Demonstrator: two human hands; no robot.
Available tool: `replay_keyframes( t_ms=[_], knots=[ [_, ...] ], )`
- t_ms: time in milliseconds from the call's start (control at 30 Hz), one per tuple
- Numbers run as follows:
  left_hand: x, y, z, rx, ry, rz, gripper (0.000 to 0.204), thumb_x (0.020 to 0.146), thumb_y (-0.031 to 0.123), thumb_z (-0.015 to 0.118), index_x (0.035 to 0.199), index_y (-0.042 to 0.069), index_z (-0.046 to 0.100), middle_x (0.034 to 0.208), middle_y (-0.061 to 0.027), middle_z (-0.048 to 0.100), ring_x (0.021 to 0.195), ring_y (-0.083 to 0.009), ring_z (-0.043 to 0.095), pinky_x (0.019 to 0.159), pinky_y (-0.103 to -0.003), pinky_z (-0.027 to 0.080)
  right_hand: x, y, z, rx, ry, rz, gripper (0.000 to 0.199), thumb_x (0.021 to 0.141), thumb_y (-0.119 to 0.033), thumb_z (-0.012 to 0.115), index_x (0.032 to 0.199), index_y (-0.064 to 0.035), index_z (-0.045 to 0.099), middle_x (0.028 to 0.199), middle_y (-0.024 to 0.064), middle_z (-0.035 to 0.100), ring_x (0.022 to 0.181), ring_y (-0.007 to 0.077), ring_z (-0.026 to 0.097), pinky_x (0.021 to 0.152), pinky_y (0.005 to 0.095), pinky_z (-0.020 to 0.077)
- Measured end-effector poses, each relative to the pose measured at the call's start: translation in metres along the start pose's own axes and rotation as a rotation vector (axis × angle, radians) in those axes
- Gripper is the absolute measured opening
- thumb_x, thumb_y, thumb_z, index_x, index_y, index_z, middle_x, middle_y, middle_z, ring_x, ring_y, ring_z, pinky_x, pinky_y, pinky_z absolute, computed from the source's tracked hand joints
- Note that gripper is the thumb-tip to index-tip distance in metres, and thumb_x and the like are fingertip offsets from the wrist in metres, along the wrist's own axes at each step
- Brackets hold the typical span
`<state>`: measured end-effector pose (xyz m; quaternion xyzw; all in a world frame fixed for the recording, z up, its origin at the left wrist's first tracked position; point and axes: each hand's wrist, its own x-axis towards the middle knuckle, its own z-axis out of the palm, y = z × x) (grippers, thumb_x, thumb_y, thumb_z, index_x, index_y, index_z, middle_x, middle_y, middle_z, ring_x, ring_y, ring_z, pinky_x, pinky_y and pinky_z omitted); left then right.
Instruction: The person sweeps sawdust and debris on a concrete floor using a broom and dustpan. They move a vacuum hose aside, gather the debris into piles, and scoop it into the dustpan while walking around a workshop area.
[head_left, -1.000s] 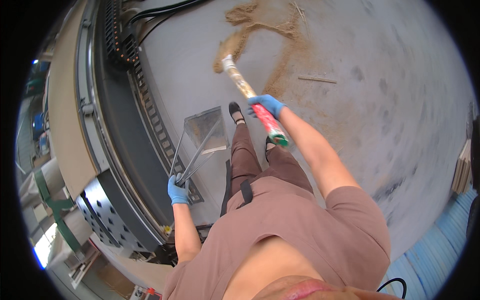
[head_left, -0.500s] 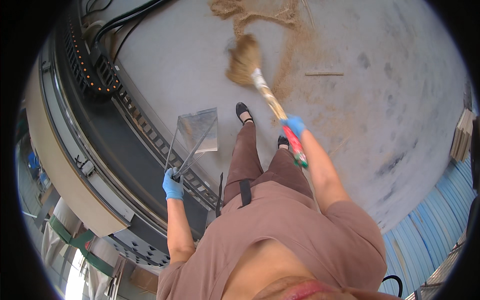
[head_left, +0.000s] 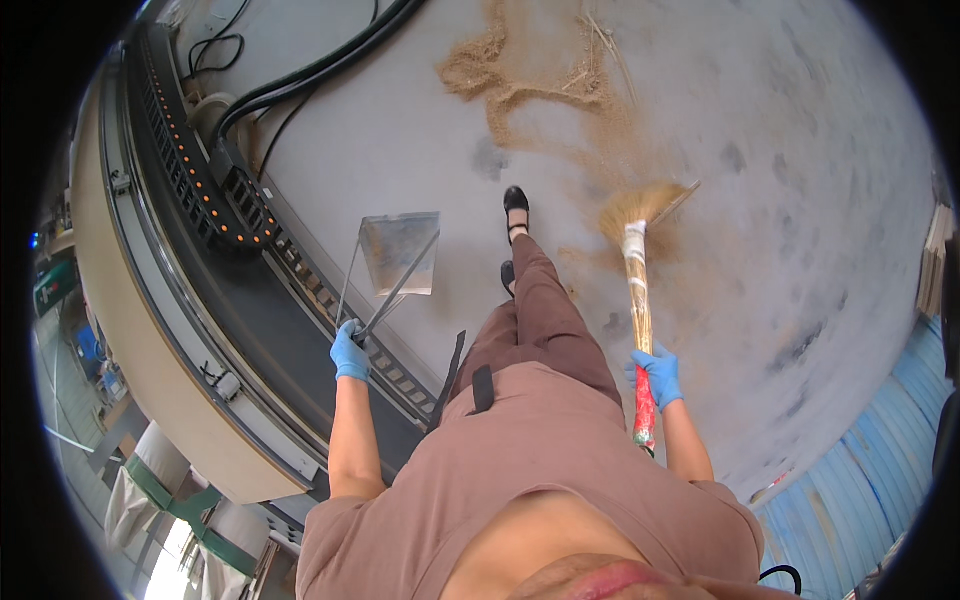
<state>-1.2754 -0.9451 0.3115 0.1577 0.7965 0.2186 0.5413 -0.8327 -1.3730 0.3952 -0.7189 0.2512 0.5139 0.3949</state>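
In a blue glove, my left hand is closed round the handle end of a long-handled metal dustpan, whose pan hangs out ahead, left of my feet. My right hand, also gloved in blue, grips a straw broom near its red-wrapped end. The bristles fan out at the floor on the right, against a thin wooden strip. Sawdust lies in ridges on the grey floor farther ahead, with a thinner smear running toward the broom head.
A long machine with a black cable chain curves along my left. Thick black cables cross the floor at the far left. Blue ribbed panels lie at the lower right, with stacked boards beyond them.
The broom has swung from the middle to the right and back toward me, meeting the wooden strip, now tilted. My feet have stepped. The dustpan stays in my left hand.
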Motion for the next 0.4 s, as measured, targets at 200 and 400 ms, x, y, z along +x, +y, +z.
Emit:
replay_keyframes(
  t_ms=[200,400],
  knots=[
    [0.032,0.082,0.063,-0.033,-0.081,-0.021,0.014,0.09,0.025,0.06,0.099,0.017,0.066,0.094,0.0029,0.07,0.085,-0.0162,0.062,0.076,-0.039,0.045,0.045,-0.141,0.119,0.101,-0.32,-0.104,0.033,0.087,-0.012,0.066,0.118,-0.0019,0.057,0.077,0.0137,0.066,0.059,0.0233,0.066,0.05,0.0343,0.0532],
    [0.045,0.157,0.113,0.027,-0.137,-0.004,0.034,0.091,0.034,0.058,0.121,0.019,0.061,0.12,-0.0045,0.068,0.109,-0.0233,0.061,0.088,-0.047,0.046,0.187,-0.288,0.311,-0.015,-0.582,-0.226,0.053,0.086,-0.015,0.069,0.136,-0.0082,0.052,0.083,0.0138,0.067,0.062,0.0247,0.066,0.054,0.0345,0.0551]
  ],
)
